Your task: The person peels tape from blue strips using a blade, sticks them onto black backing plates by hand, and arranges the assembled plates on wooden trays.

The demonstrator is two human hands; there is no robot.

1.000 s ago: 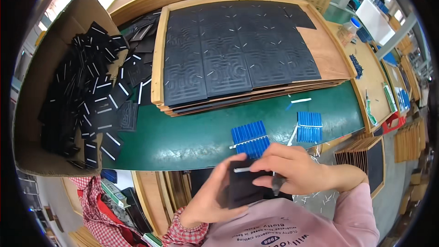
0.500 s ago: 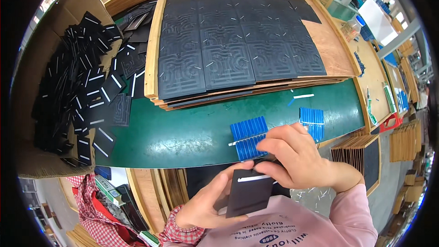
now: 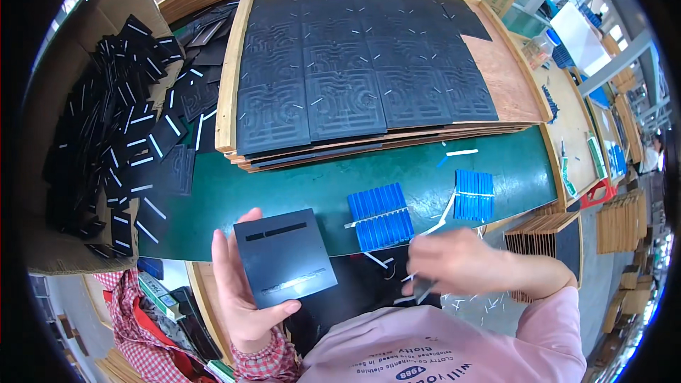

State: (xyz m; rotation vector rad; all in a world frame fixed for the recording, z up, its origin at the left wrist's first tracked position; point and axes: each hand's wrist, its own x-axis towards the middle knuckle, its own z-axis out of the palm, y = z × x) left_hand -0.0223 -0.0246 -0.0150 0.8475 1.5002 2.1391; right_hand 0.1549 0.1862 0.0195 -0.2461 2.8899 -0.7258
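Note:
My left hand [image 3: 237,298] grips a square black plate [image 3: 285,259] by its edges, its broad face turned up. A dull dark strip crosses the plate near its far edge, and light glares off the near part. My right hand [image 3: 454,262] is smeared by motion, with its fingers drawn together to the right of the plate. A small greyish thing at its fingertips is too blurred to name. Just beyond that hand, a narrow white strip [image 3: 445,214] lies between two sets of blue strips, the larger [image 3: 379,213] and the smaller [image 3: 474,191].
A wooden-framed tray [image 3: 225,92] bearing black patterned plates stands on the green table [image 3: 269,188]. At left, a cardboard box [image 3: 42,135] holds many black plates with white strips. Stacked wooden trays [image 3: 550,237] stand at lower right. White scraps [image 3: 489,305] lie on the floor.
My left hand has moved left with the plate, whose face now lies flatter. A dark strip shows where a white one was. My right hand has come away and lower.

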